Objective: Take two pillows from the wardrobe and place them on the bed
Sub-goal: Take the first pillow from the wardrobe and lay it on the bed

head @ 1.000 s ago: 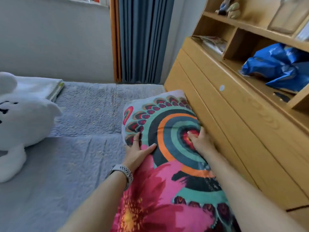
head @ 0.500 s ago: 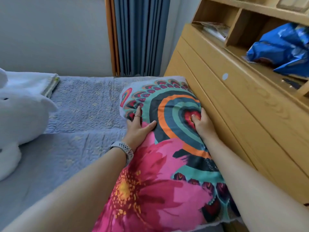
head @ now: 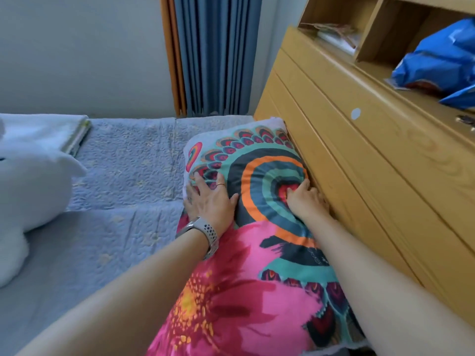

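A long pillow (head: 259, 255) with teal, orange and dark rings and a pink flower print lies on the blue-grey quilted bed (head: 123, 181). Its right side rests against the wooden headboard unit (head: 359, 181). My left hand (head: 209, 199), with a watch on the wrist, lies flat on the pillow's left edge, fingers spread. My right hand (head: 305, 199) presses into the red centre of the rings with curled fingers, right beside the wood. I see no second pillow, and the wardrobe is out of view.
A big white plush toy (head: 30, 191) sits on the bed's left side, with a folded white cloth (head: 48, 132) behind it. Blue curtains (head: 218, 55) hang at the far end. The headboard shelves hold blue plastic bags (head: 437, 65) and papers (head: 334, 34).
My left hand has slid a little toward the pillow's left edge and spread its fingers wider. My right hand stays pressed on the red centre. The pillow still lies against the headboard.
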`<state>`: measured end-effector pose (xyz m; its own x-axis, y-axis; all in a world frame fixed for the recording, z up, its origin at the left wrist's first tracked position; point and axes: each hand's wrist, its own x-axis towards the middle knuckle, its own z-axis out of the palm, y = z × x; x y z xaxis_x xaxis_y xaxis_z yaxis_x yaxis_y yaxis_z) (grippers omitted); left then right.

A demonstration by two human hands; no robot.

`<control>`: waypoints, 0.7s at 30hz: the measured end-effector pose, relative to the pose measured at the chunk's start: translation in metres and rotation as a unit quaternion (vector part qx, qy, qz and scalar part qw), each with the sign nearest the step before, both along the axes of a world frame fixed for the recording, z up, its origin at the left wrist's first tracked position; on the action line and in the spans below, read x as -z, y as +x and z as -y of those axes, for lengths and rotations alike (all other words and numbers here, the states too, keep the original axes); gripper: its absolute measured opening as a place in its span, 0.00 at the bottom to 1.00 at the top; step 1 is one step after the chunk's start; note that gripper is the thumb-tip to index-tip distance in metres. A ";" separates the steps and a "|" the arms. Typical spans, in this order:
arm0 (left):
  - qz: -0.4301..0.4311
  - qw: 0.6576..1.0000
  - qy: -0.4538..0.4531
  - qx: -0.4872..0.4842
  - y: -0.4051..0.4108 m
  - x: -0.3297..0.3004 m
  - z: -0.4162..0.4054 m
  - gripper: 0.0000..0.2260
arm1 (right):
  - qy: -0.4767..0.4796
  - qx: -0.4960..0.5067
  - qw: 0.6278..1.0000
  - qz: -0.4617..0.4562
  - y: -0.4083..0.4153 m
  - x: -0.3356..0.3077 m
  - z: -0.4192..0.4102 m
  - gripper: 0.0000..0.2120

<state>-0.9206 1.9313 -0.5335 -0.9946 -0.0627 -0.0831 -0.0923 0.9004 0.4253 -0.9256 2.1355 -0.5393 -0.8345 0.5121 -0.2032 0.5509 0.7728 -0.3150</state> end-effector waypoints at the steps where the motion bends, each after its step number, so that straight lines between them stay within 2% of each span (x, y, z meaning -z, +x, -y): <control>1: -0.019 0.999 0.021 0.021 0.001 -0.005 -0.004 0.31 | 0.025 -0.009 0.999 -0.035 -0.006 -0.010 0.004 0.29; 3: -0.017 0.997 0.046 0.068 0.009 -0.004 -0.013 0.31 | 0.073 -0.080 0.981 -0.163 -0.012 -0.017 0.014 0.29; 4: -0.008 0.996 0.038 0.084 0.018 0.004 -0.016 0.31 | 0.083 -0.129 0.969 -0.191 -0.009 -0.013 0.020 0.29; 6: 0.004 0.995 0.003 0.103 0.033 0.024 -0.020 0.30 | 0.099 -0.182 0.968 -0.144 0.005 0.010 0.031 0.31; 9: -0.001 0.995 -0.033 0.099 0.037 0.049 -0.024 0.30 | 0.126 -0.170 0.974 -0.082 0.016 0.040 0.030 0.32; 13: 0.008 0.994 -0.037 0.106 0.031 0.051 -0.026 0.30 | 0.098 -0.182 0.978 -0.037 -0.002 0.034 0.026 0.32; 15: -0.014 0.992 -0.062 0.111 0.029 0.047 -0.026 0.30 | 0.089 -0.184 0.979 0.000 -0.016 0.018 0.026 0.33; 18: -0.085 0.986 -0.083 0.113 0.009 0.034 -0.025 0.33 | 0.115 -0.162 0.977 -0.076 -0.013 0.011 0.029 0.34; 19: -0.078 0.988 -0.076 0.112 0.001 0.032 -0.022 0.33 | 0.119 -0.158 0.975 -0.098 -0.006 0.015 0.031 0.33; 21: -0.006 0.989 -0.071 0.127 -0.009 0.036 -0.015 0.35 | 0.119 -0.161 0.976 -0.084 0.005 0.030 0.034 0.32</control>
<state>-0.9292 1.9464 -0.5695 -0.9805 0.1800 -0.0786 0.1498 0.9442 0.2934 -0.9205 2.1010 -0.5694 -0.9715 0.2331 0.0435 0.2227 0.9598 -0.1708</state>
